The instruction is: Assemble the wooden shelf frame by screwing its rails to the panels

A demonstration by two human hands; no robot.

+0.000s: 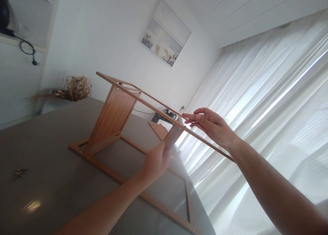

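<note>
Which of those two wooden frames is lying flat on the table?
The lower one, resting on the grey table top. The other frame stands raised above it on slanted wooden boards, beside the person's right hand.

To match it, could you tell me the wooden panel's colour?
Wooden panel: honey-brown, clearest in the head view.

Watching from my end, body notes only: left forearm (102,205) and right forearm (275,194) are bare, long and smooth, running off the bottom and right edges of my feed. Both taper evenly, and the right wrist (237,146) looks narrow. The left hand (155,162) shows a rounded back and soft knuckles. The right hand (211,126) has long, slim fingers (197,116). Nails look short, though too small to be sure
</note>
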